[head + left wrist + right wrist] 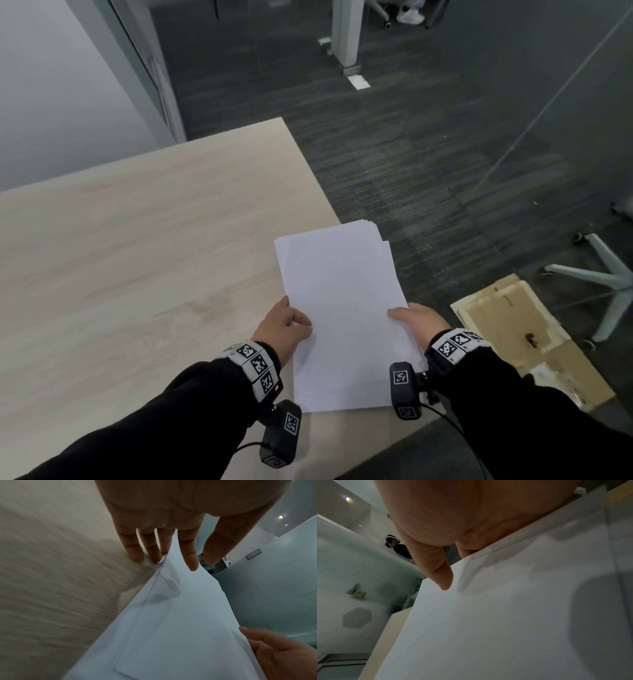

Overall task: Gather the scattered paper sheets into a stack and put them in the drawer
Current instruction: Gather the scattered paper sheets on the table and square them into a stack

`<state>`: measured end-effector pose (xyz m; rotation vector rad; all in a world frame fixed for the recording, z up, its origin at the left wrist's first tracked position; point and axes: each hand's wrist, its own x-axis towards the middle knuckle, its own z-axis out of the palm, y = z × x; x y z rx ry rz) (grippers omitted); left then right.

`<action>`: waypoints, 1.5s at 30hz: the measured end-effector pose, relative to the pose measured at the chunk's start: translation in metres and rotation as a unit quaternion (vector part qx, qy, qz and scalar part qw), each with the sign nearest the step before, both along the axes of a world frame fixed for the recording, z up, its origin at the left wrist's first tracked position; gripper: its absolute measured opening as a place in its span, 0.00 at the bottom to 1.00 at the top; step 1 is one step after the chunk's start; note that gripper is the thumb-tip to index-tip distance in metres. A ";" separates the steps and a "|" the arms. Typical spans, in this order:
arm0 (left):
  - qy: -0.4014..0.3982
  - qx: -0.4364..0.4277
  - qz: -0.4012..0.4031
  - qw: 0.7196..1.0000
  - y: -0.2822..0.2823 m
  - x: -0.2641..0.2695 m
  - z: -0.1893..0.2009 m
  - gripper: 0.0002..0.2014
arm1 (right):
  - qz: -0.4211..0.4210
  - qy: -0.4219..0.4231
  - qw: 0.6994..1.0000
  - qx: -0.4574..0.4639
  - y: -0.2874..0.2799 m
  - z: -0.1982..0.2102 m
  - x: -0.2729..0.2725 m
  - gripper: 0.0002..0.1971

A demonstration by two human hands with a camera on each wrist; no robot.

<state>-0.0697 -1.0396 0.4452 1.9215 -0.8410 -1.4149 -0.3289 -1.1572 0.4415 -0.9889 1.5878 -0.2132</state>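
A stack of white paper sheets lies lengthwise over the right edge of the light wooden table, its far end slightly fanned. My left hand holds the stack's left edge with the thumb on top. In the left wrist view the paper passes between the fingers of that hand. My right hand grips the right edge, thumb on top of the sheets, and the other fingers show as shadows underneath. No drawer is in view.
Dark carpet lies past the table's right edge. Flattened cardboard sits on the floor at right, next to a grey chair base. A glass wall runs along the right, and a desk leg stands far back.
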 end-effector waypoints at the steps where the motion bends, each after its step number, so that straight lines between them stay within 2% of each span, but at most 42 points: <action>1: 0.001 -0.003 -0.005 1.000 -0.004 -0.005 0.010 0.11 | -0.009 -0.005 1.000 -0.008 0.001 0.003 -0.004 0.10; 4: 0.008 -0.012 -0.020 1.000 -0.011 -0.017 0.022 0.12 | -0.001 -0.015 0.999 -0.040 0.003 0.014 -0.012 0.15; 9: 0.004 -0.001 -0.035 0.999 -0.007 -0.017 0.019 0.13 | 0.107 -0.015 0.994 -0.021 0.012 0.035 -0.011 0.29; 11: 0.000 0.011 -0.028 1.000 -0.003 -0.013 0.022 0.14 | 0.122 -0.017 0.992 -0.038 0.017 0.038 -0.005 0.29; 13: -0.014 0.019 -0.012 1.000 0.002 -0.005 0.025 0.14 | 0.110 -0.038 0.992 -0.053 0.021 0.043 0.007 0.25; 16: -0.031 0.022 0.048 0.998 0.013 0.021 0.031 0.29 | 0.074 -0.126 0.988 -0.047 0.028 0.057 0.031 0.26; 18: -0.003 0.022 0.110 0.994 0.019 0.045 0.040 0.39 | 0.075 -0.172 0.981 -0.048 0.031 0.071 0.052 0.25; 19: 0.032 0.021 0.144 0.989 0.021 0.057 0.048 0.41 | 0.083 -0.191 0.977 -0.049 0.032 0.077 0.062 0.25; 21: 0.131 0.006 0.206 0.970 0.024 0.078 0.064 0.37 | 0.105 -0.220 0.969 -0.049 0.034 0.086 0.082 0.25; 22: 0.177 -0.012 0.226 0.958 0.026 0.088 0.074 0.31 | 0.120 -0.228 0.965 -0.053 0.035 0.089 0.092 0.25; 24: 0.216 -0.053 0.248 0.943 0.031 0.102 0.093 0.19 | 0.165 -0.224 0.958 -0.073 0.036 0.097 0.111 0.25; 28: 0.163 -0.142 0.278 0.936 0.046 0.126 0.110 0.13 | 0.234 -0.187 0.944 -0.139 0.036 0.116 0.147 0.24; 33: 0.083 -0.239 0.282 0.925 0.057 0.143 0.126 0.14 | 0.217 -0.175 0.941 -0.190 0.028 0.128 0.183 0.19; 36: 0.040 -0.238 0.283 0.928 0.064 0.149 0.128 0.11 | 0.244 -0.148 0.936 -0.205 0.026 0.125 0.194 0.14; 39: -0.016 -0.208 0.272 0.939 0.072 0.151 0.121 0.04 | 0.262 -0.133 0.931 -0.217 0.029 0.119 0.197 0.12; 42: -0.028 -0.203 0.269 0.941 0.076 0.150 0.116 0.08 | 0.269 -0.128 0.929 -0.220 0.032 0.116 0.198 0.13; 45: -0.045 -0.195 0.248 0.948 0.075 0.151 0.117 0.07 | 0.269 -0.134 0.929 -0.217 0.033 0.110 0.199 0.14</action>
